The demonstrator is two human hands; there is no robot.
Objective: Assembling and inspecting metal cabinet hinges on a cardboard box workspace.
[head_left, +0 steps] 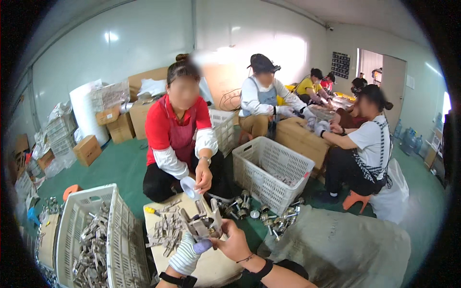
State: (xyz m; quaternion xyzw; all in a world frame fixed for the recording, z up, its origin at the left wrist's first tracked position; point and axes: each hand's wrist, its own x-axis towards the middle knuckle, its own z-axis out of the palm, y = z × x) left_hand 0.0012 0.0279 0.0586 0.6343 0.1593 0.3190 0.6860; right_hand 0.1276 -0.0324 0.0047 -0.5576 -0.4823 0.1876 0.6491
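My left hand point(185, 257), in a white striped glove with a purple fingertip, closes around a silvery metal fitting point(201, 226) with upright arms. On the other side, my bare right hand point(236, 244) pinches the same fitting between thumb and fingers. Both hands hold it over a pale board point(211, 271). Loose flat metal pieces point(165, 230) lie scattered on that board, left of the fitting. What kind of fitting it is, I cannot make out.
Left stands a white crate point(113, 216) full of metal parts. Opposite, a person in red point(170, 125) holds a white ring-shaped roll point(189, 187). Another crate point(273, 175), round-headed metal parts point(240, 204) and grey sacking point(336, 245) lie ahead and right. Several people sit beyond.
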